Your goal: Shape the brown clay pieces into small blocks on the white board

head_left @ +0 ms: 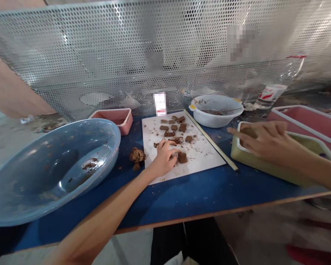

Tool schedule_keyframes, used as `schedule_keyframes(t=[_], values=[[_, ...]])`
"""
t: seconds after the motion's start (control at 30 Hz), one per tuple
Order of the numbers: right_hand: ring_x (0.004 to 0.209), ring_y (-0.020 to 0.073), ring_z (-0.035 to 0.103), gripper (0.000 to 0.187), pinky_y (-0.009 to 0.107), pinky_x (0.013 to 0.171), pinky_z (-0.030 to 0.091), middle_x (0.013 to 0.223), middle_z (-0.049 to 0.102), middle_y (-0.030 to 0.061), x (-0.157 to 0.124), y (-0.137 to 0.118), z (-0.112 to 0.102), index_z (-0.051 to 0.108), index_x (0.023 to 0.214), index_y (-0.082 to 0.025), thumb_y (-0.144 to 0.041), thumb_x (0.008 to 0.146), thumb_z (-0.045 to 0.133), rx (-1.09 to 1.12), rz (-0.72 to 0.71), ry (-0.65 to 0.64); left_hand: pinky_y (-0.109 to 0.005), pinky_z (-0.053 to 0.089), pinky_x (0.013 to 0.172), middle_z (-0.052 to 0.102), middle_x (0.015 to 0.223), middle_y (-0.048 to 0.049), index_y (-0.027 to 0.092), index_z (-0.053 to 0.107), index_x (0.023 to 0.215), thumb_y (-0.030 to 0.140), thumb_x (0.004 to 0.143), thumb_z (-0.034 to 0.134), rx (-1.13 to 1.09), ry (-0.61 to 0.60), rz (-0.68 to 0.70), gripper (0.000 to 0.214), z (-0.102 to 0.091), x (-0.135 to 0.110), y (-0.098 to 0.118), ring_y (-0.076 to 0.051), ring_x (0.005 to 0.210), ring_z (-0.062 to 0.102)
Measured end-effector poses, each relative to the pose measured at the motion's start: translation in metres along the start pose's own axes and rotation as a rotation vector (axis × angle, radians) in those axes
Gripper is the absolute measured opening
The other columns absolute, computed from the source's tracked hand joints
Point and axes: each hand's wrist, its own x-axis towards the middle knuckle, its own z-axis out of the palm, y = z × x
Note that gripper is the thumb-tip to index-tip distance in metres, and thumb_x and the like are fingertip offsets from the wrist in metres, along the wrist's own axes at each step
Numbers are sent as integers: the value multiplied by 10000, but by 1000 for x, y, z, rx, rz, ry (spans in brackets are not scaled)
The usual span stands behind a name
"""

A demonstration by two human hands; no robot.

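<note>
My left hand [164,159] rests over a white sheet of paper [198,158], its bent fingers apart. Its fingertips are close to a brown clay piece [177,140], and a squarish clay block [182,158] lies just right of the thumb. Several more small clay pieces [169,134] are spread further up the sheet. Left of the paper sits a rough clay lump [137,155]. My right hand [267,141] is above the near rim of a green box [264,163], smeared by motion. Something brownish shows between its fingers, but I cannot tell whether it is held.
A large blue basin [99,184] takes up the left, with a pink box [127,125] behind it. A white bowl [215,119], a thin strip [209,138], a plastic bottle [273,90] and another pink box [314,123] stand rightward. Perforated metal mesh [113,55] closes the back.
</note>
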Motion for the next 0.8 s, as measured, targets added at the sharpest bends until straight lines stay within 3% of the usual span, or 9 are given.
schedule_keyframes(t=[0.03, 0.1, 0.23, 0.53, 0.7, 0.8], values=[[1136, 328, 676, 420, 556, 949, 525, 1366, 742, 186, 2, -15, 1, 758, 1405, -399, -390, 1017, 598, 57, -158, -100, -622, 395, 1215, 571, 1420, -125, 245, 810, 1171, 88, 951, 549, -1, 2, -2, 376, 1, 0, -1, -351, 1392, 438], [1203, 320, 680, 562, 578, 1010, 537, 1476, 709, 80, 6, -42, 7, 635, 1522, -490, -246, 1021, 557, 184, -332, -220, -616, 394, 1221, 570, 1426, -128, 235, 816, 1180, 82, 938, 549, -5, -1, -5, 391, 2, 0, -3, -350, 1395, 438], [1423, 296, 621, 751, 581, 1136, 525, 1608, 618, -53, 15, -78, 30, 438, 1627, -572, -119, 1032, 512, 306, -552, -349, -614, 370, 1243, 575, 1436, -136, 219, 824, 1198, 95, 942, 550, -16, -23, -9, 395, 3, 1, -5, -353, 1408, 435], [1508, 242, 571, 917, 519, 1197, 519, 1662, 544, -120, 32, -98, 78, 325, 1660, -592, -33, 976, 571, 432, -681, -311, -615, 386, 1229, 602, 1399, -113, 261, 826, 1174, 189, 955, 645, -42, -12, 20, 293, 6, 1, -10, -347, 1401, 450], [1513, 260, 566, 882, 519, 1193, 514, 1687, 520, -84, 33, -97, 84, 385, 1653, -553, -39, 967, 596, 412, -738, -236, -607, 393, 1232, 592, 1419, -119, 257, 828, 1175, 170, 938, 658, -37, -8, 20, 305, 8, 0, -10, -352, 1403, 450], [1536, 260, 539, 863, 537, 1201, 501, 1688, 526, -67, 35, -94, 82, 388, 1665, -512, -29, 972, 563, 362, -768, -298, -601, 384, 1243, 581, 1421, -129, 235, 825, 1215, 163, 936, 655, -50, -6, 16, 335, 8, 1, -10, -350, 1399, 447]])
